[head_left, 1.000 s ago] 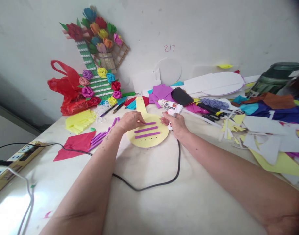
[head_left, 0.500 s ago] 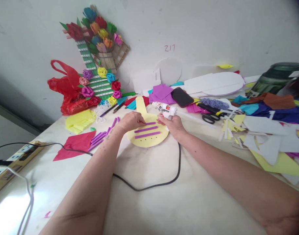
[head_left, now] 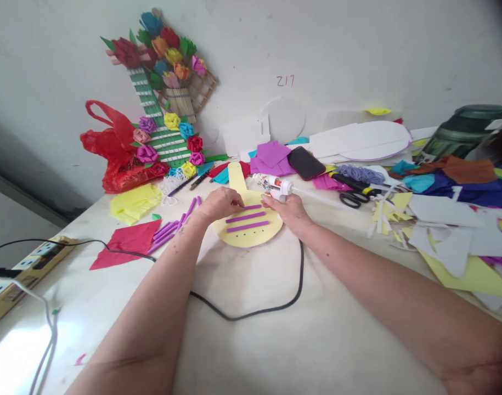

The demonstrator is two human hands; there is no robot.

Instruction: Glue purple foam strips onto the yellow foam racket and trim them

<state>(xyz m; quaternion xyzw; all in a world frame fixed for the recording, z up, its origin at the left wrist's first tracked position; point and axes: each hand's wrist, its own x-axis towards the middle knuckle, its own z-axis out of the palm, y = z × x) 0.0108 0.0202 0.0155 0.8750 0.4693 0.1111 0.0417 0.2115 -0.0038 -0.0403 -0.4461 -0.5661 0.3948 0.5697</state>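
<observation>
A yellow guitar-shaped card (head_left: 251, 238) lies flat on the table, with two purple strips (head_left: 247, 226) across its round part and a third purple strip (head_left: 253, 207) above them. My left hand (head_left: 225, 204) has its fingers pinched at the left end of that upper strip. My right hand (head_left: 289, 211) is closed around a white glue gun (head_left: 275, 186) that points left, its fingertips near the strip's right end. More purple sticks (head_left: 166, 233) lie beside my left forearm.
A black cable (head_left: 251, 314) loops over the table near me. Red paper (head_left: 125, 244) and a power strip (head_left: 32, 263) are at the left. Scissors (head_left: 353, 198), a phone (head_left: 306, 163) and paper scraps (head_left: 444, 211) lie to the right. A flower-decorated green guitar (head_left: 164, 140) leans on the wall.
The glue gun has tilted and shifted slightly left in my right hand. My left hand stays at the upper strip.
</observation>
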